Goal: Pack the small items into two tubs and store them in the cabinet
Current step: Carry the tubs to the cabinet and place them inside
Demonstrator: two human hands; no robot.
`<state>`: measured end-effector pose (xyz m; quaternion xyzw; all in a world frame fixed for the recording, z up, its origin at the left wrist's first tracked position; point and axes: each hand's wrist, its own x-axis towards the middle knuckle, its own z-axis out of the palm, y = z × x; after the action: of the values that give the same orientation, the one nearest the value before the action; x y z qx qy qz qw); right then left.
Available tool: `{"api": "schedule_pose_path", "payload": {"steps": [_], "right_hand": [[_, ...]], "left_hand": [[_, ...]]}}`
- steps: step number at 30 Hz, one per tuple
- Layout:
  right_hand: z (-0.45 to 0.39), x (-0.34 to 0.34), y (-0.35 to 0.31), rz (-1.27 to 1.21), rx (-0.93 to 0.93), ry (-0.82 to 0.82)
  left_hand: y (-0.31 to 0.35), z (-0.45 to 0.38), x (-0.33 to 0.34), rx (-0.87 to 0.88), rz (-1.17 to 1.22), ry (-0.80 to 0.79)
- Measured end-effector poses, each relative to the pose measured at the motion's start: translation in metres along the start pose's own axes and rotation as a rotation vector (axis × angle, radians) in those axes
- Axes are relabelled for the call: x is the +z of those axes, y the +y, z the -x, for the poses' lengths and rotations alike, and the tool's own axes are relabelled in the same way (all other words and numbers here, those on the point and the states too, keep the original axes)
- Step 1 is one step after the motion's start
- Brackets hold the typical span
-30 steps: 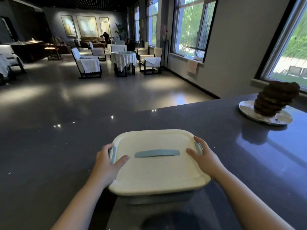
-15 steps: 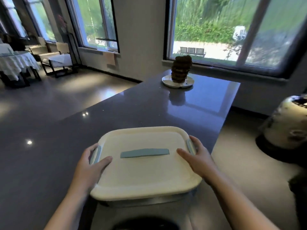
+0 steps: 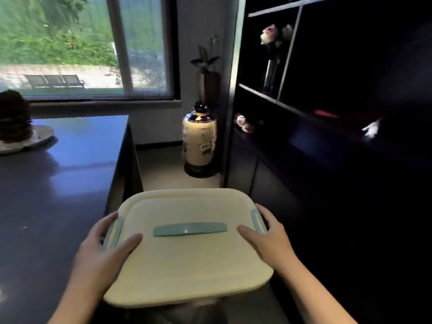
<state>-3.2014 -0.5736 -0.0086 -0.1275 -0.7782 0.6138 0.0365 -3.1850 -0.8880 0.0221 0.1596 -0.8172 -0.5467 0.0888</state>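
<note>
A tub (image 3: 187, 260) with a cream lid, a pale blue handle on top and blue side clips is carried in front of me, off the counter's right end. My left hand (image 3: 102, 251) grips its left side at the clip, thumb lying on the lid. My right hand (image 3: 268, 237) grips the right side the same way. What the tub contains is hidden by the lid. The dark cabinet (image 3: 327, 141), with open shelves above and closed lower doors, stands to the right.
The dark counter (image 3: 58, 183) runs along my left, bearing a white plate (image 3: 35, 136) with a dark stack on it. A tall porcelain vase (image 3: 199, 141) stands on the floor between counter and cabinet. Flowers and small ornaments sit on the cabinet shelves.
The view has swung to the right from the room and counter toward the cabinet. The tub, held in both hands, has come off the counter top and now hangs past its right end.
</note>
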Motion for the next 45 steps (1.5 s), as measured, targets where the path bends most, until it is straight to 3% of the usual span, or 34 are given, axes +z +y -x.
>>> {"api": "schedule_pose_path", "payload": {"steps": [8, 16, 25, 30, 35, 39, 42, 43, 45], "right_hand": [[0.045, -0.201, 0.069, -0.23, 0.098, 0.459], [0.088, -0.321, 0.145, -0.247, 0.206, 0.694], [0.086, -0.352, 0.191, -0.248, 0.302, 0.868], [0.057, -0.349, 0.204, -0.23, 0.388, 1.032], [0.013, -0.349, 0.213, -0.039, 0.452, 1.146], [-0.018, -0.355, 0.196, 0.154, 0.524, 1.235], [-0.024, -0.344, 0.179, 0.578, 0.631, 1.33], [-0.025, -0.332, 0.175, 0.756, 0.547, 1.358], [-0.032, -0.299, 0.174, 0.953, 0.289, 1.273]], "left_hand": [[0.072, 0.032, 0.211, 0.067, 0.005, -0.466], [0.088, 0.088, 0.358, 0.148, -0.056, -0.704], [0.114, 0.085, 0.48, 0.311, -0.162, -0.943], [0.111, 0.056, 0.543, 0.217, -0.158, -1.084], [0.124, 0.032, 0.6, 0.251, -0.076, -1.139], [0.143, 0.023, 0.633, 0.458, -0.287, -1.094], [0.141, 0.029, 0.632, 0.89, -0.464, -0.887], [0.135, 0.034, 0.627, 1.072, -0.417, -0.814], [0.12, 0.048, 0.614, 1.315, -0.242, -0.858]]}}
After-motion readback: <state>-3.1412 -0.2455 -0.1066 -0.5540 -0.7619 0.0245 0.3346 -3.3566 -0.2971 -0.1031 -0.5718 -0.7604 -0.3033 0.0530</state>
